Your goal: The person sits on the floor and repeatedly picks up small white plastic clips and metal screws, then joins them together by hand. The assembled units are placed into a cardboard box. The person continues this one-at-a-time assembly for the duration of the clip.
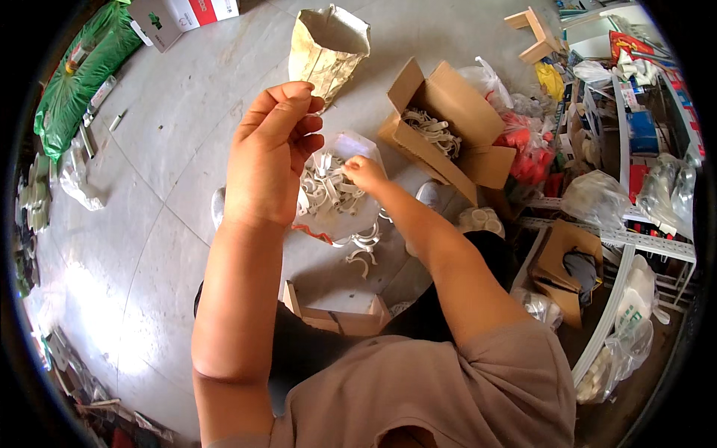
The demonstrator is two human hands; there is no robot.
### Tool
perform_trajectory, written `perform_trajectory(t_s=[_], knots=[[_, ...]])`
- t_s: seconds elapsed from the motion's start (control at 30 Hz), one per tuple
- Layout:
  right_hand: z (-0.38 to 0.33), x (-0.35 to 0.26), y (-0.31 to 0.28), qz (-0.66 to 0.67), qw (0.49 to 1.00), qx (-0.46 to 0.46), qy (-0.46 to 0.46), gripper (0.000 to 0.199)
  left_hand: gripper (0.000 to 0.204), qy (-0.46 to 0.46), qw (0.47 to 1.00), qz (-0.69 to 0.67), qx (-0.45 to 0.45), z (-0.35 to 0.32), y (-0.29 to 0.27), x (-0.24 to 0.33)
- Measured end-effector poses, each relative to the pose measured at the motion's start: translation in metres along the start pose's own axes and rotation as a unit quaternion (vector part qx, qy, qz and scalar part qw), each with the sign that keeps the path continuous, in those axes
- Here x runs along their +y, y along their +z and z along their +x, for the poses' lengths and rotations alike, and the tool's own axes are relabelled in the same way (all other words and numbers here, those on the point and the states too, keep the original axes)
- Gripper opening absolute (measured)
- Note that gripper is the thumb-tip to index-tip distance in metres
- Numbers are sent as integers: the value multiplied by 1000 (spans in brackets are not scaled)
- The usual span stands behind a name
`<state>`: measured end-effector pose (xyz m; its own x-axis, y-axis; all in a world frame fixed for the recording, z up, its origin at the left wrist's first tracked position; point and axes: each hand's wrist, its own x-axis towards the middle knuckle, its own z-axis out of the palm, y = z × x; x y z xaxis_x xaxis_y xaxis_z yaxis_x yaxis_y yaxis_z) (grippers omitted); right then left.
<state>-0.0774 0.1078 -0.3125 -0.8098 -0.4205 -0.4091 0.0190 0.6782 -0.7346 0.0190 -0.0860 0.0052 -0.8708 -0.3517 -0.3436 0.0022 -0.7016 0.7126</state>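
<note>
My left hand (270, 145) is raised high, with its thumb and index fingertips pressed together and the other fingers curled. Anything in that pinch is too small or hidden to make out. Lower down, my right hand (364, 173) is closed at the right side of a heap of white curved plastic pipe clips (327, 196), its fingertips at the heap. Whether a clip is between them I cannot tell. The heap lies on clear plastic sheeting (366, 145) between my feet. Several loose clips (361, 257) lie on the floor nearer to me.
Beyond the heap stands an open, yellowish woven sack (328, 48). To its right, an open cardboard box (463, 101) holds more white clips. Shelving (624, 239) with bags and boxes lines the right. A green sack (86, 71) lies far left, and a wooden stool (343, 321) is below me.
</note>
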Motion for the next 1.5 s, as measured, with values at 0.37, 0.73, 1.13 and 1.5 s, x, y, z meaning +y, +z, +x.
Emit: perform_trajectory(t_s=[0.37, 0.73, 1.13, 1.5], knots=[[-37, -27, 55, -383, 912, -111, 90, 42, 13, -5, 1000, 19, 23, -8, -6, 7], [-11, 0, 23, 110, 982, -103, 111, 19, 9, -1, 1000, 3, 10, -10, -8, 6], [-14, -12, 30, -416, 890, -99, -155, 33, 10, -10, 999, 21, 26, -10, -10, -1], [-14, -3, 36, -410, 896, -160, -57, 22, 9, -4, 999, 18, 28, -14, -14, 1]])
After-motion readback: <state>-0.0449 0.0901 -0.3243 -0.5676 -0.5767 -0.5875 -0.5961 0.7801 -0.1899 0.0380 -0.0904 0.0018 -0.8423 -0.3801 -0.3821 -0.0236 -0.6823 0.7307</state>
